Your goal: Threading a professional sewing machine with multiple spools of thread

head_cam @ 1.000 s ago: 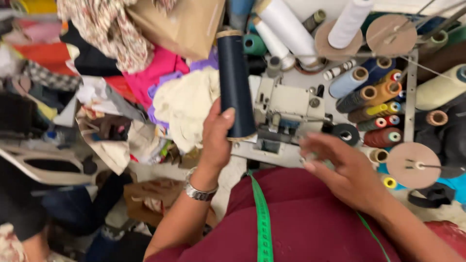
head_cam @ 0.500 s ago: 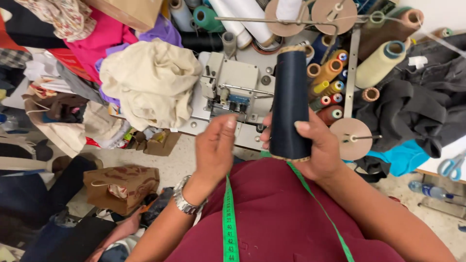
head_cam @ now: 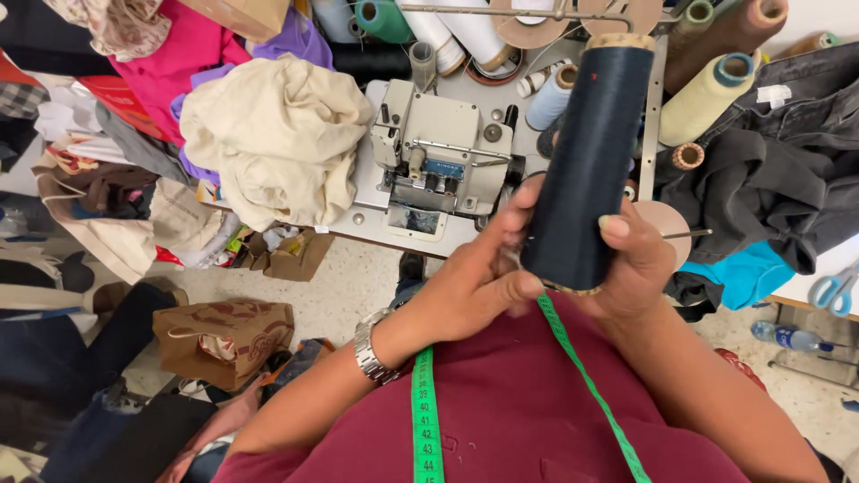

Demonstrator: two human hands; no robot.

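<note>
The right hand (head_cam: 640,264) is wrapped around the lower end of a tall cone of dark navy thread (head_cam: 591,152), thumb across the front and fingers curled behind, so the cone stands nearly upright in front of the person's chest, above the near edge of the sewing table (head_cam: 465,237). The left hand (head_cam: 474,286) is closed loosely at the cone's base, its fingertips (head_cam: 523,284) pinched against the bottom rim on the left side; whether it grips a strand of thread there cannot be told. A metal wristwatch (head_cam: 369,349) sits on the left wrist, and a green measuring tape (head_cam: 422,402) hangs over the maroon shirt (head_cam: 528,402). On the table behind the cone stands a pale grey overlock sewing machine (head_cam: 443,152), with a heap of cream fabric (head_cam: 277,134) piled at the table's left edge and pink cloth (head_cam: 161,67) beyond it. Other thread cones, among them a light yellow-green one (head_cam: 702,98), lie at the table's far right corner, beside dark grey garments (head_cam: 769,179). On the floor to the left sits a brown paper bag (head_cam: 224,335); blue-handled scissors (head_cam: 832,291) lie at the far right.
</note>
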